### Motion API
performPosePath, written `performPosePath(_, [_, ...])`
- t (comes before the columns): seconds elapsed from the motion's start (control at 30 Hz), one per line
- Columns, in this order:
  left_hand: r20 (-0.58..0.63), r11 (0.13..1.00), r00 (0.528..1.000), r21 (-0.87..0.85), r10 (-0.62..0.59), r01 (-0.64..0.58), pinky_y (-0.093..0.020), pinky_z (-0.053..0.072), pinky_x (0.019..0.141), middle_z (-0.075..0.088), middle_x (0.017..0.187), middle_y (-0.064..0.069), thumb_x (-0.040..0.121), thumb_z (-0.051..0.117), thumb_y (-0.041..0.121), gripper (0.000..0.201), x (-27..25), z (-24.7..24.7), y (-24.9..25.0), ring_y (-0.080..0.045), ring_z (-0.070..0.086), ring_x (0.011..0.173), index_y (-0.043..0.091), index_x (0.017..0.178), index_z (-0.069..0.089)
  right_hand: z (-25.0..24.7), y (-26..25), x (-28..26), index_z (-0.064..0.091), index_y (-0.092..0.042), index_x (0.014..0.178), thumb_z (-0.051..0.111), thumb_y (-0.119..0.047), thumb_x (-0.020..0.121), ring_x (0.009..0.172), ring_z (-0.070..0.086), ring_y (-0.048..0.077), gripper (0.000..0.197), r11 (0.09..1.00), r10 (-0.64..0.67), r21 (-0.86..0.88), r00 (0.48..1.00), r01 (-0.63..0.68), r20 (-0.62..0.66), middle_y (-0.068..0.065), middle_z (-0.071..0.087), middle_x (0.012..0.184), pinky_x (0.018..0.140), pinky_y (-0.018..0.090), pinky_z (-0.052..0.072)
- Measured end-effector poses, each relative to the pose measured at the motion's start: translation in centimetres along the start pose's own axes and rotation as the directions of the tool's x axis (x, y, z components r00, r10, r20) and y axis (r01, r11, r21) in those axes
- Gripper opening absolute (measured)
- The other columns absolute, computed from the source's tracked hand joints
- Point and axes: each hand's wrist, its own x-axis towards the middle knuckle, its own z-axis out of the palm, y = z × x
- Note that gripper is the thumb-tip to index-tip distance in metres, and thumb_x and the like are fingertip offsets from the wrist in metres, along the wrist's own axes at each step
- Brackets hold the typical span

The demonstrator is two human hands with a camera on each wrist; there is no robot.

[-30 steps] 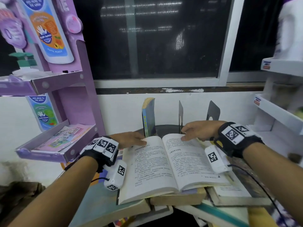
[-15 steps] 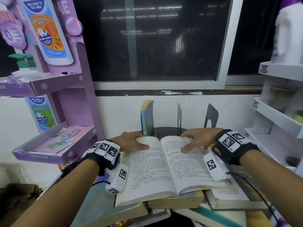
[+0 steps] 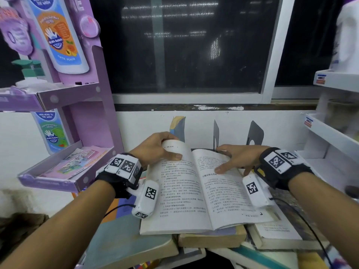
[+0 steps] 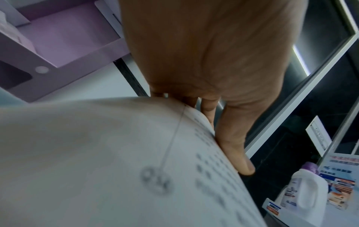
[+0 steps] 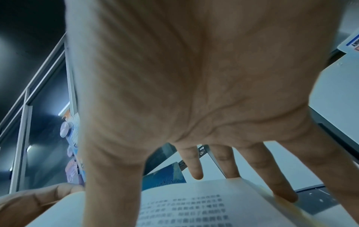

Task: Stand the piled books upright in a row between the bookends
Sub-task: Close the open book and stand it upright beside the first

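Looks like the open book point(image 3: 196, 191) is getting folded shut: left hand point(image 3: 155, 148) grips its far-left page corner, right hand point(image 3: 237, 160) presses flat, fingers spread. Next it probably needs closing fully, then standing between the bookends point(image 3: 254, 133).

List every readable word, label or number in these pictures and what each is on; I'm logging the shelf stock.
"CUTIE PEACH": printed bottle picture on the purple display stand.
"KIDS HEAD TO TOE WASH": lower bottle picture, barely legible.
Open book pages: printed text too small to read.
Shelf price labels: blurred.
Wrist markers: patterns only, no words.
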Motion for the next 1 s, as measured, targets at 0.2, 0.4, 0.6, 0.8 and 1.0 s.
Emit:
performPosePath(0.2, [-0.068,0.991,0.989,0.021,0.130,-0.129,-0.032,0.055,0.085,0.067,0.106,0.001,0.065,0.086,0.008,0.048,0.1,-0.6,2.5,-0.014,0.065,0.096,0.018,0.106,0.065,-2.3,-0.4,-0.8,0.055,-0.028,0.115,0.088,-0.048,0.055,0.098,0.066,0.015,0.072,0.999,-0.050,-0.022,0.990,0.048,-0.129,-0.005,0.066,0.115,0.072,0.028,0.059])
performPosePath(0.4, [-0.169,0.969,0.956,0.099,0.240,-0.226,-0.032,0.058,0.082,0.070,0.102,0.006,0.060,0.090,0.015,0.049,0.2,-1.1,5.1,-0.010,0.067,0.092,0.025,0.103,0.067,-4.5,-1.2,-2.0,0.055,-0.020,0.101,0.091,-0.037,0.056,0.089,0.070,0.019,0.060,0.992,-0.129,-0.034,0.934,0.125,-0.332,0.000,0.070,0.102,0.080,0.043,0.059])
performPosePath(0.6, [-0.285,0.932,0.893,0.209,0.349,-0.297,-0.042,0.054,0.090,0.065,0.102,0.018,0.055,0.089,0.031,0.050,0.4,-1.3,5.6,-0.011,0.063,0.098,0.036,0.099,0.066,-5.6,-2.6,-2.9,0.055,-0.018,0.100,0.089,-0.032,0.062,0.088,0.066,0.017,0.053,0.980,-0.196,-0.087,0.841,0.177,-0.504,-0.003,0.067,0.096,0.077,0.039,0.058])
performPosePath(0.8, [-0.390,0.922,0.845,0.275,0.366,-0.272,-0.041,0.050,0.093,0.061,0.103,0.022,0.056,0.087,0.039,0.048,0.2,-1.8,4.3,-0.010,0.058,0.103,0.042,0.099,0.065,-5.1,-3.1,-3.2,0.057,-0.018,0.096,0.084,-0.033,0.071,0.083,0.060,0.009,0.040,0.969,-0.241,-0.108,0.736,0.224,-0.633,-0.009,0.061,0.092,0.060,0.023,0.047])
performPosePath(1.0, [-0.510,0.954,0.806,0.175,0.301,-0.245,-0.005,0.042,0.077,0.057,0.112,0.006,0.056,0.092,0.026,0.046,-0.3,-3.0,2.9,-0.004,0.055,0.097,0.033,0.095,0.070,-4.0,-3.9,-2.8,0.066,-0.027,0.097,0.089,-0.035,0.061,0.086,0.064,0.011,0.043,0.952,-0.227,-0.025,0.650,0.304,-0.725,-0.009,0.066,0.097,0.072,0.032,0.058])
